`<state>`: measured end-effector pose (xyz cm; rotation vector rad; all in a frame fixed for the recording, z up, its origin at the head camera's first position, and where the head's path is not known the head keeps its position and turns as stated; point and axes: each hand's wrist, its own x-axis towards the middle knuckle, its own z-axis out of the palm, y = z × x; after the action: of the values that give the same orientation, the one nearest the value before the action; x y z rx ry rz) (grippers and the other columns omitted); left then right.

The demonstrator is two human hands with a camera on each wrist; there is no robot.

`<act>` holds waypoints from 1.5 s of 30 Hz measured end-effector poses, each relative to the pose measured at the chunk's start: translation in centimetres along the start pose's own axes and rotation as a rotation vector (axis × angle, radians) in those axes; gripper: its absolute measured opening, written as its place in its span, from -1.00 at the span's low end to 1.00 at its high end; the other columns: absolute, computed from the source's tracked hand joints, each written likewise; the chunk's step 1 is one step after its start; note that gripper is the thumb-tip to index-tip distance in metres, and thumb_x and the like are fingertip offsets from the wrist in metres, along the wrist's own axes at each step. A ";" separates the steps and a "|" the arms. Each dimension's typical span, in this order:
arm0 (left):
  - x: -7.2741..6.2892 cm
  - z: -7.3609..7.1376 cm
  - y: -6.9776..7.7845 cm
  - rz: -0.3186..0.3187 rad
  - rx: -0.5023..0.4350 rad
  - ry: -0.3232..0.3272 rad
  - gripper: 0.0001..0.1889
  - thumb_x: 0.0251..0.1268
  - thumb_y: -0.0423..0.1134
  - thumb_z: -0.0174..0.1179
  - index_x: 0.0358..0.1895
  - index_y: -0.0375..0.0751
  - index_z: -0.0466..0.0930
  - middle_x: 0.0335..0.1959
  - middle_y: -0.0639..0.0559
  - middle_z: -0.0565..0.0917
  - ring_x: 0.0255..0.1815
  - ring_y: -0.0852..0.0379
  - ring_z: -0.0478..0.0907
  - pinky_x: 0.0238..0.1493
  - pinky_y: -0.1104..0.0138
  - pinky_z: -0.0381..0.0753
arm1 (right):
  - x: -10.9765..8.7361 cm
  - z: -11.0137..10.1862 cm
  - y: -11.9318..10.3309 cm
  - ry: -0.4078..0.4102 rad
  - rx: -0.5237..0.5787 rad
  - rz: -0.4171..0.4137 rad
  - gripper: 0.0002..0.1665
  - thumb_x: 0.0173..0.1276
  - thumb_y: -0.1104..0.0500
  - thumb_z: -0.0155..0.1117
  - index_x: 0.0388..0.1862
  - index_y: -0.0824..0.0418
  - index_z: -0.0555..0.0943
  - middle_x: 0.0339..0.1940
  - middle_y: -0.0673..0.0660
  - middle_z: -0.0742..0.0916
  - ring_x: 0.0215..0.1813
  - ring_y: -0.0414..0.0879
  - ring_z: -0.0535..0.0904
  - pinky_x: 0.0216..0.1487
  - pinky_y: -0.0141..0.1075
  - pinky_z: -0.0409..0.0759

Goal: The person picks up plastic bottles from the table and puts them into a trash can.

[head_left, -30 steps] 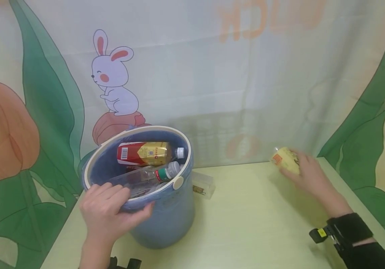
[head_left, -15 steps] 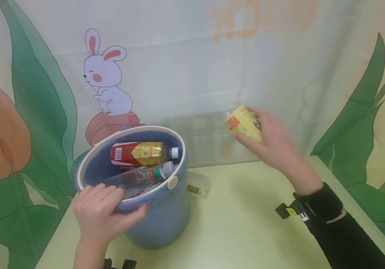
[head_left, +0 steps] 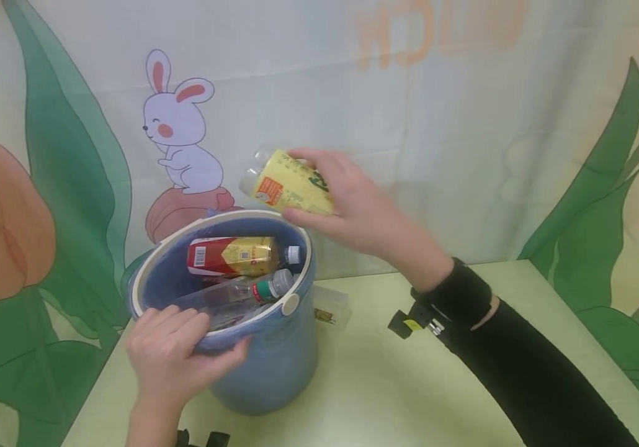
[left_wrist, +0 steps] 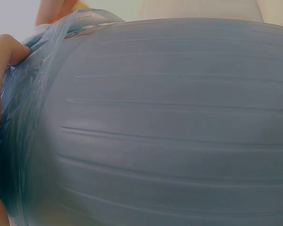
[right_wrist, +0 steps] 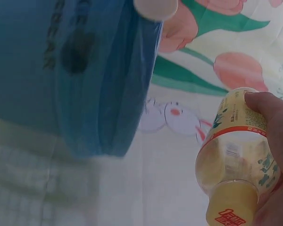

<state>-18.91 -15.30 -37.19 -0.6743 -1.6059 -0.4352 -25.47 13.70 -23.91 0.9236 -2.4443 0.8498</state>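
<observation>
My left hand [head_left: 171, 351] grips the near rim of a blue bucket [head_left: 280, 372], which leans towards me. A thin blue bag [left_wrist: 42, 70] lines its edge under my fingers in the left wrist view. Inside lie a drink bottle with a red and gold label [head_left: 236, 256] and a clear bottle with a green band [head_left: 263, 290]. My right hand [head_left: 358, 208] holds a clear plastic bottle with a yellow label [head_left: 294, 186], tilted, above the bucket's far right rim. Its yellow cap [right_wrist: 232, 202] shows in the right wrist view.
A small clear plastic box [head_left: 332, 307] lies on the pale green table [head_left: 409, 372], just right of the bucket and partly behind it. A printed cloth [head_left: 353, 112] with a rabbit and tulips hangs along the table's back edge.
My right hand has carried the yellow-labelled bottle up and left, from the table's right side to the bucket's far right rim. My left hand keeps its grip on the rim.
</observation>
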 end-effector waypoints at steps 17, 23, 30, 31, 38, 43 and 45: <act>-0.1 0.3 0.0 0.015 -0.001 0.028 -0.37 0.17 0.25 0.23 -0.68 -0.04 0.06 -0.74 0.18 0.07 -0.68 0.17 -0.08 -0.54 0.29 -0.12 | 2.0 7.0 -3.9 -0.235 0.000 -0.179 -0.08 0.44 -0.16 0.55 0.68 -0.04 0.40 0.40 0.11 0.61 0.29 -0.07 0.52 0.15 -0.28 0.53; -0.1 0.4 0.1 0.018 0.005 0.025 -0.37 0.18 0.25 0.23 -0.69 -0.05 0.07 -0.76 0.18 0.10 -0.71 0.15 -0.05 -0.57 0.27 -0.09 | 2.0 8.6 -3.9 -0.400 -0.259 -0.217 -0.12 0.42 -0.24 0.54 0.65 -0.10 0.49 0.34 0.03 0.70 0.35 -0.04 0.59 0.40 -0.17 0.48; -0.1 0.3 0.1 0.010 0.000 0.026 -0.38 0.18 0.24 0.24 -0.70 -0.06 0.11 -0.77 0.17 0.12 -0.71 0.14 -0.04 -0.55 0.27 -0.10 | 2.2 9.8 -5.0 -0.567 -0.332 -0.297 -0.17 0.37 -0.24 0.58 0.59 -0.18 0.57 0.30 -0.06 0.75 0.32 -0.12 0.59 0.38 -0.26 0.50; -0.1 0.3 0.1 0.009 -0.001 0.024 -0.38 0.18 0.24 0.25 -0.70 -0.06 0.12 -0.77 0.17 0.12 -0.71 0.14 -0.03 -0.55 0.27 -0.10 | 2.3 10.0 -5.1 -0.589 -0.317 -0.305 -0.19 0.38 -0.22 0.58 0.58 -0.17 0.58 0.29 -0.07 0.76 0.29 -0.14 0.60 0.36 -0.29 0.51; -0.2 0.2 -0.1 0.008 0.002 0.008 -0.38 0.19 0.25 0.24 -0.70 -0.06 0.14 -0.77 0.16 0.13 -0.72 0.13 -0.01 -0.55 0.26 -0.08 | 2.7 11.1 -5.2 -0.674 -0.186 -0.244 -0.24 0.42 -0.14 0.56 0.56 -0.06 0.60 0.31 -0.09 0.77 0.20 -0.17 0.61 0.33 -0.34 0.52; -0.2 0.1 -0.1 0.003 0.003 0.007 -0.39 0.18 0.26 0.24 -0.70 -0.06 0.16 -0.77 0.16 0.14 -0.73 0.13 0.00 -0.55 0.26 -0.08 | 2.7 11.2 -5.2 -0.668 -0.185 -0.249 -0.23 0.45 -0.16 0.52 0.59 -0.06 0.57 0.28 -0.07 0.76 0.14 -0.16 0.58 0.26 -0.34 0.52; -0.1 0.1 -0.1 0.001 0.002 0.010 -0.39 0.18 0.25 0.25 -0.70 -0.06 0.16 -0.77 0.16 0.14 -0.72 0.13 0.00 -0.55 0.27 -0.08 | 2.6 11.2 -5.1 -0.658 -0.205 -0.244 -0.22 0.46 -0.18 0.51 0.60 -0.08 0.56 0.29 -0.07 0.75 0.17 -0.17 0.57 0.26 -0.34 0.52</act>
<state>-19.03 -15.30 -37.34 -0.6709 -1.5959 -0.4356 -25.29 2.10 -28.70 1.5688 -2.7801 0.2126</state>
